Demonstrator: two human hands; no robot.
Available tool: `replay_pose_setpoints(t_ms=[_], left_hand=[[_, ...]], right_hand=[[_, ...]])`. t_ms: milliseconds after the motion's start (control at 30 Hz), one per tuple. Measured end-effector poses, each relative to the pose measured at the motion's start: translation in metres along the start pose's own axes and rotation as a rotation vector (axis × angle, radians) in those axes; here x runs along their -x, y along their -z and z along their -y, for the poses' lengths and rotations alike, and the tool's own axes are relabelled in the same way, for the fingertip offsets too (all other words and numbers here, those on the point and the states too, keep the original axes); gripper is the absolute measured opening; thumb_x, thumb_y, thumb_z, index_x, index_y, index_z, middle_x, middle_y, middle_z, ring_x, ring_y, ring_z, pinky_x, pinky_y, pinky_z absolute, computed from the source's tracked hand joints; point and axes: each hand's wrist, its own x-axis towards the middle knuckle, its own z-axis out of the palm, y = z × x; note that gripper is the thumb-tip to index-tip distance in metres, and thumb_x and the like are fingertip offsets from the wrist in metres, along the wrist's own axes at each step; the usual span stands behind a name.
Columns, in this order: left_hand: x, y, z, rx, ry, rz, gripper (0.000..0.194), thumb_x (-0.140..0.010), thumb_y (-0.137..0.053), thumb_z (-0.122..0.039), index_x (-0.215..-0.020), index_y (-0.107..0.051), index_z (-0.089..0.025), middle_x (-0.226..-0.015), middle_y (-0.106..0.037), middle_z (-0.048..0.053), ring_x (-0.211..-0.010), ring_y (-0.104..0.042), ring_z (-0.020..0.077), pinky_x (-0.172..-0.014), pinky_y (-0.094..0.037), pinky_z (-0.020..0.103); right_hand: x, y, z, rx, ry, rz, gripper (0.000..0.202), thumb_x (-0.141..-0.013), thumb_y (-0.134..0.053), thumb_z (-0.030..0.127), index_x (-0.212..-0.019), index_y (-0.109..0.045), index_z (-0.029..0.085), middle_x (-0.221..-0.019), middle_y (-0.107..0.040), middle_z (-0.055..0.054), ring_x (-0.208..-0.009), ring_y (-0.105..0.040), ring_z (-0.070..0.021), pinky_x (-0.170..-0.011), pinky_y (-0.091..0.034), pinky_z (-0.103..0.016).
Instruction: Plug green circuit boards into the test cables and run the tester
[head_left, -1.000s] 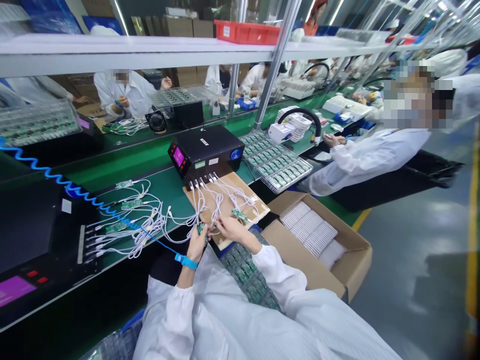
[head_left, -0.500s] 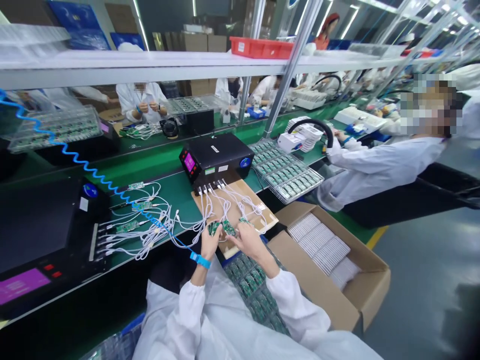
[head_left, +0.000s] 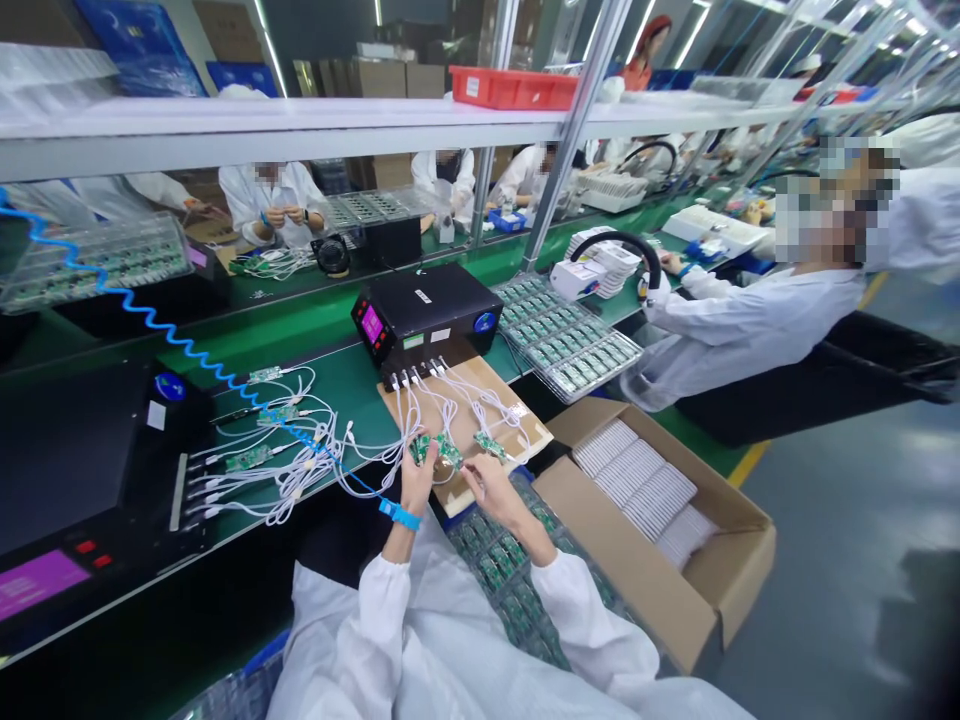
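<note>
My left hand (head_left: 417,485), with a blue strap at the wrist, is closed on a green circuit board (head_left: 421,447). A second circuit board (head_left: 449,453) sits right beside it, between my hands. My right hand (head_left: 491,490) has thumb and forefinger drawn together at that board's right edge; whatever is between them is too small to make out. Just beyond the right fingers, another circuit board (head_left: 490,445) lies on a brown wooden board (head_left: 459,400). White cables (head_left: 448,408) run over the wood from a black test box (head_left: 427,305) with a lit pink screen.
Left stands a second black box (head_left: 75,440), with cabled boards (head_left: 251,457) before it. A tray of circuit boards (head_left: 495,560) lies below my hands, another tray (head_left: 566,335) behind. An open carton (head_left: 731,560) holds white stacks. A blue coiled cord (head_left: 150,318) crosses the left. Co-workers sit nearby.
My right hand has drawn back from the right-hand circuit board, which now shows more fully, and its fingers have come together. My left hand keeps its board. The view has shifted slightly.
</note>
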Motion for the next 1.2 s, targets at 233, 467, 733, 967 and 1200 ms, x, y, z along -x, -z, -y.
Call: replay_pose_setpoints(t_ms=[233,467,733,967,1200], left_hand=[[-0.014,-0.022,0.010,-0.011,-0.067,-0.069,0.054,-0.085,-0.069,-0.069,-0.108,-0.062,-0.022,-0.077,-0.062,0.000,-0.067,-0.058,0.0156,-0.065,-0.049,0.028],[-0.020,-0.023,0.012,0.040,-0.092,-0.231,0.053,-0.086,-0.065,-0.070,-0.106,-0.057,-0.021,-0.075,-0.057,-0.003,-0.064,-0.053,0.0127,-0.063,-0.044,0.026],[-0.021,-0.027,-0.002,0.100,-0.148,-0.307,0.049,-0.088,-0.064,-0.068,-0.101,-0.053,-0.022,-0.075,-0.056,-0.004,-0.065,-0.053,0.0117,-0.063,-0.043,0.025],[-0.024,-0.024,-0.010,0.159,-0.159,-0.352,0.051,-0.083,-0.068,-0.068,-0.100,-0.052,-0.023,-0.070,-0.054,-0.005,-0.061,-0.053,0.0119,-0.061,-0.044,0.026],[-0.023,-0.023,-0.016,0.196,-0.180,-0.417,0.051,-0.081,-0.073,-0.064,-0.102,-0.054,-0.022,-0.070,-0.057,-0.005,-0.061,-0.054,0.0113,-0.061,-0.046,0.025]], right_hand=[[-0.003,-0.006,0.006,-0.015,0.027,0.066,0.014,-0.107,-0.052,0.028,-0.106,-0.062,0.018,-0.094,-0.066,-0.007,-0.093,-0.062,-0.0223,-0.092,-0.049,-0.039],[-0.013,-0.001,0.010,-0.009,0.085,0.122,0.013,-0.107,-0.050,0.023,-0.110,-0.062,0.018,-0.100,-0.065,-0.008,-0.097,-0.059,-0.0222,-0.094,-0.048,-0.038],[-0.026,0.010,0.025,-0.032,0.117,0.158,0.008,-0.106,-0.049,0.018,-0.105,-0.057,0.019,-0.101,-0.067,-0.008,-0.098,-0.059,-0.0225,-0.097,-0.046,-0.039],[-0.036,0.018,0.033,-0.019,0.126,0.225,0.009,-0.106,-0.047,0.016,-0.104,-0.056,0.019,-0.101,-0.067,-0.008,-0.098,-0.062,-0.0221,-0.097,-0.046,-0.039],[-0.047,0.016,0.037,-0.051,0.151,0.278,0.015,-0.108,-0.044,0.019,-0.108,-0.059,0.019,-0.104,-0.069,-0.009,-0.103,-0.062,-0.0221,-0.105,-0.045,-0.041]])
